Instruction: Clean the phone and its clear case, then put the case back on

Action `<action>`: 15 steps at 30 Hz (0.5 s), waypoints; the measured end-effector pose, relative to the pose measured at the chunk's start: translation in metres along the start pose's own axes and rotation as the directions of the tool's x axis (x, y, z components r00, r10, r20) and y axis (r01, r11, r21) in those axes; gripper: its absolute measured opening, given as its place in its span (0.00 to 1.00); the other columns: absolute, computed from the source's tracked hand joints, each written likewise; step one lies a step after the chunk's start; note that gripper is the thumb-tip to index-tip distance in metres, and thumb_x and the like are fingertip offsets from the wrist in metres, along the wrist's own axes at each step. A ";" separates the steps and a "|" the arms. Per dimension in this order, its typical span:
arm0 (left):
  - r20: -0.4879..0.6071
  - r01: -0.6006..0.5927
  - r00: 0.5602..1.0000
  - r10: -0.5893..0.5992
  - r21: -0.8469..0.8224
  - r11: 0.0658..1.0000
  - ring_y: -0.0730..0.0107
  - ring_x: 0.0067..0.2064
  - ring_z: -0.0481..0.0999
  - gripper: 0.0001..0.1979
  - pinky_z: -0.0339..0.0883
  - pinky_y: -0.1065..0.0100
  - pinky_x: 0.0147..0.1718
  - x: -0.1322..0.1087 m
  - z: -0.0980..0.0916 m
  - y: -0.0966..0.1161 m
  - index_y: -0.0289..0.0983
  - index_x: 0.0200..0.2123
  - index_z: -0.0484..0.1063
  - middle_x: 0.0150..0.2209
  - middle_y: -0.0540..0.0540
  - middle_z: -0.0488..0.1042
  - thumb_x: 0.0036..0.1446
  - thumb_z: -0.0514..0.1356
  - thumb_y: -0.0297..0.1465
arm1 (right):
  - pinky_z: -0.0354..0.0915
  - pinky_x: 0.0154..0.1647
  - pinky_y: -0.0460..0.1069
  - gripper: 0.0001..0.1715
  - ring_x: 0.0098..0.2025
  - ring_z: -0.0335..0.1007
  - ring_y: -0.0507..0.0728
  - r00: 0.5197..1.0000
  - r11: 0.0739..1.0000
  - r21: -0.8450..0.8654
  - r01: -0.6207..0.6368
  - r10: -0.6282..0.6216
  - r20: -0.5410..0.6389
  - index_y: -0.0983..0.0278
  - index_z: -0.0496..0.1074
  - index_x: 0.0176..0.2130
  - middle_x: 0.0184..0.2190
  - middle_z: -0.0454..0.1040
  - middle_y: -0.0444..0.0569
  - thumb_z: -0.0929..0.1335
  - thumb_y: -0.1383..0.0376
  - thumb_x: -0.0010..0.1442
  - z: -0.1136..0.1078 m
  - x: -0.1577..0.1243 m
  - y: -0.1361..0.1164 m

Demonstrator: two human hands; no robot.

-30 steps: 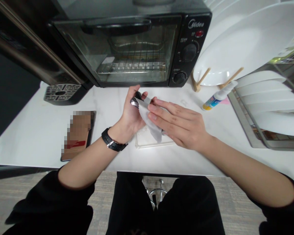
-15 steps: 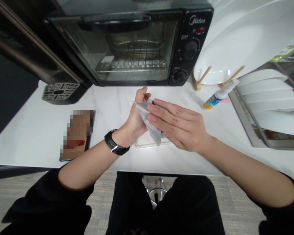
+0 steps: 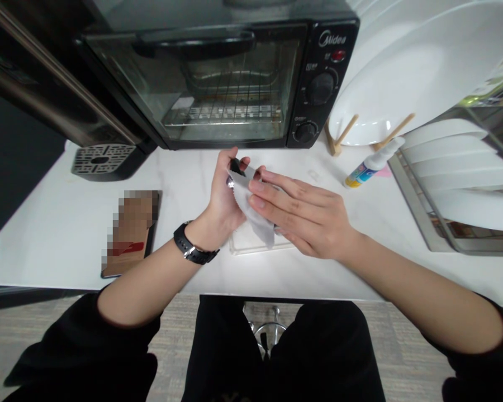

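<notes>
My left hand [image 3: 223, 204], with a black watch [image 3: 193, 247] on its wrist, holds a dark object [image 3: 237, 166]. Only a dark corner and a small shiny part show between thumb and fingers; the cloth and my right hand hide the rest, so I cannot tell its kind. My right hand [image 3: 308, 215] presses a thin light-grey cloth [image 3: 257, 220] against it, fingers stretched over the cloth, whose lower corner hangs down. Beneath both hands, a clear shallow rectangular piece with a rounded corner [image 3: 238, 245] lies on the white counter [image 3: 184, 167], partly covered.
A black toaster oven [image 3: 230, 84] stands behind my hands. To the left are a drip tray [image 3: 103, 159] and a blurred-out flat phone-like thing [image 3: 129, 234]. On the right are a spray bottle [image 3: 371, 164], a large white plate [image 3: 419, 78] on wooden pegs, and a dish rack [image 3: 419, 206].
My left hand has shifted slightly left and away from the right hand, showing more of the dark object. My right hand stays nearly in place with the cloth. The view has tilted slightly.
</notes>
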State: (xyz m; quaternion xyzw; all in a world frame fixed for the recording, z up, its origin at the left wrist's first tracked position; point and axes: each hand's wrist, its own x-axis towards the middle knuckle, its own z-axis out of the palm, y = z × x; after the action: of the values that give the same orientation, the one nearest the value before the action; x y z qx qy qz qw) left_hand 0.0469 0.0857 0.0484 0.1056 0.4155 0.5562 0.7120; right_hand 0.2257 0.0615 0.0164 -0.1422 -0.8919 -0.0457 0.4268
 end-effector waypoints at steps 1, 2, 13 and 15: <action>-0.014 -0.007 1.000 0.007 0.003 1.000 0.66 0.35 0.80 0.15 0.73 0.65 0.42 0.000 0.000 -0.004 0.42 0.32 0.69 0.27 0.50 0.73 0.66 0.63 0.44 | 0.71 0.74 0.59 0.36 0.78 0.58 0.59 1.000 1.000 0.002 0.009 -0.009 0.000 0.60 0.51 0.79 0.72 0.71 0.48 0.60 0.64 0.78 0.000 0.000 0.000; -0.012 -0.009 1.000 0.009 0.011 1.000 0.66 0.35 0.80 0.14 0.73 0.65 0.42 0.001 -0.001 -0.008 0.43 0.32 0.69 0.27 0.51 0.73 0.66 0.64 0.44 | 0.71 0.75 0.58 0.36 0.78 0.58 0.59 1.000 1.000 0.007 0.009 -0.009 0.003 0.60 0.50 0.79 0.71 0.71 0.49 0.61 0.64 0.78 0.000 -0.001 -0.001; 0.013 -0.017 1.000 0.016 0.056 0.998 0.65 0.39 0.82 0.10 0.75 0.64 0.46 0.001 -0.003 -0.020 0.44 0.36 0.72 0.30 0.52 0.76 0.64 0.66 0.41 | 0.69 0.76 0.58 0.41 0.79 0.56 0.57 0.998 0.998 0.041 -0.056 0.055 0.045 0.51 0.45 0.80 0.73 0.68 0.40 0.61 0.67 0.77 0.000 -0.001 -0.006; -0.007 -0.007 1.000 0.008 0.024 1.000 0.64 0.39 0.82 0.10 0.75 0.64 0.46 -0.001 -0.001 -0.010 0.44 0.35 0.71 0.29 0.51 0.75 0.64 0.66 0.41 | 0.70 0.75 0.58 0.39 0.79 0.57 0.58 1.000 1.000 0.009 -0.008 0.008 0.007 0.58 0.49 0.80 0.73 0.69 0.45 0.62 0.67 0.76 0.000 0.000 -0.003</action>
State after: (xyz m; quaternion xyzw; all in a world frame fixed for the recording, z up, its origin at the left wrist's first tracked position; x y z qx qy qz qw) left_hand 0.0532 0.0805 0.0417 0.1136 0.4243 0.5542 0.7070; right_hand 0.2250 0.0586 0.0165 -0.1439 -0.8930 -0.0398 0.4246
